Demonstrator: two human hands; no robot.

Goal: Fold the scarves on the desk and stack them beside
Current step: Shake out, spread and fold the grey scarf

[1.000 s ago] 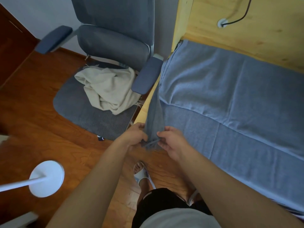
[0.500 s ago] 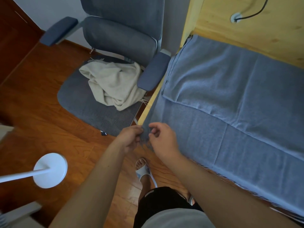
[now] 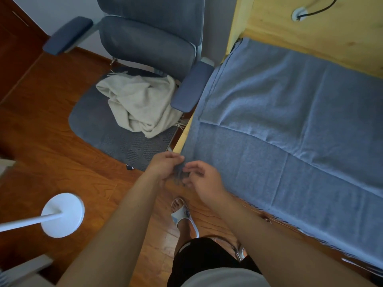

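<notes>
Head view: both hands meet at frame centre, left hand (image 3: 165,167) and right hand (image 3: 202,179) pinching the fringed corner of the blue knitted scarf (image 3: 290,125), which lies spread over the pale wooden counter (image 3: 310,34). A cream scarf (image 3: 141,104) lies crumpled on the grey office chair (image 3: 145,44), upper left.

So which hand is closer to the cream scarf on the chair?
Left. The left hand is on the chair's side of the blue scarf corner; the right hand is farther from the cream scarf, nearer the desk.
</notes>
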